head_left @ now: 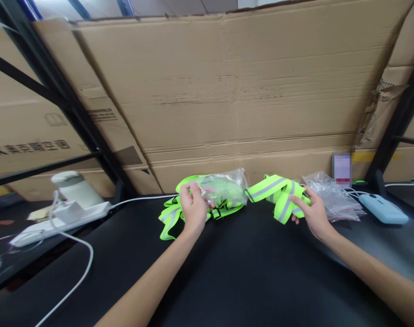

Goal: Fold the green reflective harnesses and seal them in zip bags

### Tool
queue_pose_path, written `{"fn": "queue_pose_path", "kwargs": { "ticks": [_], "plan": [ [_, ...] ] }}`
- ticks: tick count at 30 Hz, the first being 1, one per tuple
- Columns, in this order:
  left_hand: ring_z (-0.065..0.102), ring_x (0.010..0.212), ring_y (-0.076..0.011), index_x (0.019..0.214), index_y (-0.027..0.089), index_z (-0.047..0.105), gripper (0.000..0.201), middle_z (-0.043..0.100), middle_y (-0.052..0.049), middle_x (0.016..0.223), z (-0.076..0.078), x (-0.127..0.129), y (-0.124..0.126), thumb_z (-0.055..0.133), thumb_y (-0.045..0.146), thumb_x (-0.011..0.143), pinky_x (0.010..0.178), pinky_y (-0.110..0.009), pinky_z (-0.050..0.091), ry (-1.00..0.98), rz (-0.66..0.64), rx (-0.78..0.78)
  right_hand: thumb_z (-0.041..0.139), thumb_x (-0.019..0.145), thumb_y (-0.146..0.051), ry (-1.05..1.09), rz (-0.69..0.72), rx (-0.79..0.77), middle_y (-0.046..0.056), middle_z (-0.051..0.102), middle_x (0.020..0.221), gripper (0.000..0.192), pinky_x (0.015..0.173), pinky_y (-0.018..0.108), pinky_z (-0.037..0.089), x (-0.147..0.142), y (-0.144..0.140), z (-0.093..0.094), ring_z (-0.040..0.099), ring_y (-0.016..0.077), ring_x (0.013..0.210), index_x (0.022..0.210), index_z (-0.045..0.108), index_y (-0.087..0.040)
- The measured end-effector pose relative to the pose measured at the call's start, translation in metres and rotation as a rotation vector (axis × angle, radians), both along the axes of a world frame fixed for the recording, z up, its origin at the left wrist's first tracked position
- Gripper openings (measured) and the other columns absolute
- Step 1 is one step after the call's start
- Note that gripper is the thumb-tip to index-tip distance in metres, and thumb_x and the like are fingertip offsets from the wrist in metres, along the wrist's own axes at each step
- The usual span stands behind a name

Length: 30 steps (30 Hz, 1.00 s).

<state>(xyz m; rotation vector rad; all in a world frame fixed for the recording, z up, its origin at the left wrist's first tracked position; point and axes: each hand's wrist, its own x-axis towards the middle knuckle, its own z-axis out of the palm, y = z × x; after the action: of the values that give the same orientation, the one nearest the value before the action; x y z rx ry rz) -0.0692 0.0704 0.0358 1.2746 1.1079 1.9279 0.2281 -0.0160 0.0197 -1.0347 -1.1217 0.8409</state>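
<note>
Black tabletop with big flattened cardboard propped behind it, both hands busy on neon reflective strapping.

Left hand [192, 205] is pinched closed on a clear plastic bag [224, 187] that already has some of the fluorescent strap [278, 193] bunched inside; right hand [312, 211] is closed round the loose end out to the side, all of it resting mid-table. I'd say keep the bag mouth held wide and fold the strap flat so it doesn't snag. Spare clear bags [332, 197] lie just right, near a blue power bank [383, 209].
</note>
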Motion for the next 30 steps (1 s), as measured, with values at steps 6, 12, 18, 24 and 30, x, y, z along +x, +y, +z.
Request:
{"fn": "queue_pose_path", "kwargs": {
  "ticks": [6, 12, 18, 24, 30],
  "plan": [
    [0.062, 0.041, -0.0129, 0.094, 0.026, 0.037, 0.034, 0.068, 0.004, 0.077, -0.003, -0.003, 0.008, 0.062, 0.049, 0.091, 0.041, -0.024, 0.050, -0.190, -0.036, -0.027, 0.075, 0.083, -0.038, -0.415, -0.119, 0.134, 0.004, 0.067, 0.095, 0.036, 0.051, 0.030, 0.057, -0.006, 0.003, -0.015, 0.069, 0.0211, 0.070, 0.110, 0.055, -0.025],
    [0.065, 0.044, -0.0142, 0.092, 0.026, 0.042, 0.037, 0.072, -0.001, 0.087, -0.006, 0.011, -0.004, 0.070, 0.048, 0.085, 0.040, -0.026, 0.052, -0.186, -0.147, -0.079, 0.068, 0.081, -0.019, -0.834, 0.272, 0.190, 0.011, 0.037, 0.157, 0.057, 0.110, 0.046, 0.047, -0.030, -0.016, -0.022, 0.040, 0.0310, 0.145, 0.137, 0.058, -0.029],
    [0.065, 0.047, -0.0150, 0.089, 0.024, 0.048, 0.042, 0.067, 0.003, 0.072, -0.013, 0.028, -0.021, 0.072, 0.057, 0.081, 0.044, -0.025, 0.052, -0.134, -0.384, -0.203, 0.068, 0.089, -0.045, -0.919, 0.232, 0.238, 0.011, 0.066, 0.132, 0.040, 0.103, 0.054, 0.048, -0.024, -0.023, -0.003, 0.062, 0.0335, 0.122, 0.124, 0.069, -0.026],
    [0.069, 0.080, -0.0209, 0.089, 0.021, 0.055, 0.027, 0.070, -0.004, 0.085, -0.016, 0.047, -0.054, 0.064, 0.047, 0.092, 0.073, -0.034, 0.056, 0.491, -0.502, 0.037, 0.061, 0.092, -0.054, -0.475, 0.127, 0.100, 0.006, 0.076, 0.097, 0.039, 0.080, 0.042, 0.059, -0.008, -0.005, -0.003, 0.072, 0.0259, 0.086, 0.111, 0.073, -0.023],
    [0.047, 0.130, -0.0322, 0.137, 0.026, 0.056, 0.053, 0.057, -0.011, 0.140, -0.016, 0.051, -0.071, 0.070, 0.044, 0.089, 0.112, -0.052, 0.038, 1.140, -0.422, 0.283, 0.071, 0.084, -0.057, -0.211, -0.211, 0.029, 0.001, 0.066, 0.060, 0.053, 0.039, 0.029, 0.047, 0.029, 0.016, 0.012, 0.054, 0.0164, 0.040, 0.119, 0.067, -0.017]
  ]
}}
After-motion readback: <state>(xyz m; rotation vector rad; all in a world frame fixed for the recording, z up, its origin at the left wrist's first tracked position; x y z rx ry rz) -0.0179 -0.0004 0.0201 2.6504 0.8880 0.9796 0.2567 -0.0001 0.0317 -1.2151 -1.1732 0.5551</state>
